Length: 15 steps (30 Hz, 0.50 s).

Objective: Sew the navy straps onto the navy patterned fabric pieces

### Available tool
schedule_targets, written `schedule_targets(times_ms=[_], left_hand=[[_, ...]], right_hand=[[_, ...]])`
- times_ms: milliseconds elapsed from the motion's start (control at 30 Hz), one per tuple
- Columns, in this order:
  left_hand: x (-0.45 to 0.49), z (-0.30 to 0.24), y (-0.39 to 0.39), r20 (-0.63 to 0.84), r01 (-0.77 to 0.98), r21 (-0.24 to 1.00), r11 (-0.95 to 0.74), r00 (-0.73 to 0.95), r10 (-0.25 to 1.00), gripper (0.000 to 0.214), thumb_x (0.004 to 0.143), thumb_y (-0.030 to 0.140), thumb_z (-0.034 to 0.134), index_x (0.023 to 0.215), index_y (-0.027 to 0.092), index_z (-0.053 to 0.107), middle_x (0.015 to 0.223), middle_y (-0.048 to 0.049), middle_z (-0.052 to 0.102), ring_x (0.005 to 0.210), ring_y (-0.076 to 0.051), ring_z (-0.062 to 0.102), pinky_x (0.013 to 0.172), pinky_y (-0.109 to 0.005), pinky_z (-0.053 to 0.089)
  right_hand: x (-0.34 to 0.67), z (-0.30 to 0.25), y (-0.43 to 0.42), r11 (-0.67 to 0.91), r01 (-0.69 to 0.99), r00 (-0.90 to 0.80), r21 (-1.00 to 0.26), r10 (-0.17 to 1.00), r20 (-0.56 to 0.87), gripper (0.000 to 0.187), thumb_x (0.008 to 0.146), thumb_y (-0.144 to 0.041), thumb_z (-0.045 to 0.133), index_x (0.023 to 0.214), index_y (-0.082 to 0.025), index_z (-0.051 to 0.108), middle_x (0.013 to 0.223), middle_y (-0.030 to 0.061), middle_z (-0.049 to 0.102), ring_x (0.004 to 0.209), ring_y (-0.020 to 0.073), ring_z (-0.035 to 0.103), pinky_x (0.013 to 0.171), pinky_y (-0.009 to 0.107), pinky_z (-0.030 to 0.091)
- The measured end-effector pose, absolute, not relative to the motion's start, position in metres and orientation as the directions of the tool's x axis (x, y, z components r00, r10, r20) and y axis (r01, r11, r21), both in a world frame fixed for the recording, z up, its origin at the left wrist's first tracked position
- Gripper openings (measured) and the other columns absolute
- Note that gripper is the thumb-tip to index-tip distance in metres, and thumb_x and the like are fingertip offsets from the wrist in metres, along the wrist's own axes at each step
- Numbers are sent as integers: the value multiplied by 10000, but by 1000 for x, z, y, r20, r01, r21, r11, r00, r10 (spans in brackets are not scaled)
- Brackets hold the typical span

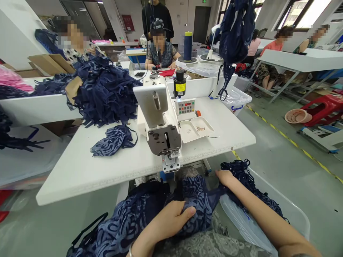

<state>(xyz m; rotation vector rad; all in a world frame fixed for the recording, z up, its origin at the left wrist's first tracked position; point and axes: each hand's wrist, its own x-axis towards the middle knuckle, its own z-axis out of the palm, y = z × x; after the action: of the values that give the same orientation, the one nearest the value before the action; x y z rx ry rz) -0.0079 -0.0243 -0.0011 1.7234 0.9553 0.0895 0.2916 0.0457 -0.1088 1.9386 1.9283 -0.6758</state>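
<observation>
Over my lap lies a navy patterned bra [199,203], bunched with more of the same cloth [125,217] to the left. My left hand [175,217] is closed on the bra, thumb on top and the other fingers partly hidden in the fabric. My right hand [226,178] is closed at the dark end of the bra stretched to the right, beside a clear bin [292,207] heaped with navy strappy pieces [241,175]. Just beyond my hands stands a white sewing machine [157,107]. A similar folded bra [111,141] lies left of it on the white table [80,175].
A large pile of navy pieces [107,89] rises at the back left. Right of the machine are a control panel [185,106] and a two-part tray [197,129] of small parts. Navy garments [237,35] hang above. Several people [160,50] sit or stand nearby.
</observation>
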Motion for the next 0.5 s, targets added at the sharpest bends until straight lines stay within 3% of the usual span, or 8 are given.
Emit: schedule_targets(times_ms=[133,200,233,300,367,433,500], left_hand=[[3,9,-21,-271,427,902,-67,679,682,396,939,503,368,699,189,396,738,26,422,692,-127,370,634,-243,304],[6,19,-18,-227,362,931,-42,665,711,371,943,481,375,729,183,436,758,18,435,715,-133,384,666,-244,325],[6,24,-16,-217,332,943,-21,661,718,368,944,477,377,742,179,452,757,17,435,716,-134,385,672,-245,329],[5,33,-14,-217,297,955,19,651,728,373,943,483,389,753,173,474,732,22,418,699,-129,372,657,-241,324],[2,40,-12,-200,285,959,11,646,736,380,938,484,412,727,172,458,707,28,384,679,-120,346,636,-238,305],[-3,45,-11,-182,285,958,-11,638,748,384,944,469,414,691,180,406,684,36,338,657,-110,311,612,-238,278],[-9,48,-10,-164,294,955,-37,630,759,384,951,447,407,671,187,361,677,39,306,649,-107,285,599,-242,258]], right_hand=[[308,-65,29,-61,993,7,-103,887,-461,279,952,-350,500,1035,-134,655,1045,159,685,992,281,653,815,395,509],[299,-37,19,-27,972,-50,-235,949,-313,386,995,-444,338,1142,-216,614,1154,113,664,1074,254,618,853,364,485],[291,-24,14,24,932,-105,-361,972,-208,439,995,-492,285,1154,-241,609,1162,89,666,1080,242,608,868,359,474],[269,-1,8,202,743,-306,-638,950,-55,554,982,-561,209,1115,-242,642,1112,72,685,1065,228,600,921,363,446],[245,13,5,320,440,-537,-839,842,40,703,952,-628,125,1101,-205,666,1090,92,682,1049,223,595,957,361,427],[225,20,6,288,197,-693,-937,717,75,834,896,-700,68,1106,-166,673,1084,118,666,1015,225,597,933,355,443],[211,22,9,182,75,-783,-981,620,55,891,857,-737,48,1106,-158,678,1074,121,656,1014,229,591,921,356,446]])
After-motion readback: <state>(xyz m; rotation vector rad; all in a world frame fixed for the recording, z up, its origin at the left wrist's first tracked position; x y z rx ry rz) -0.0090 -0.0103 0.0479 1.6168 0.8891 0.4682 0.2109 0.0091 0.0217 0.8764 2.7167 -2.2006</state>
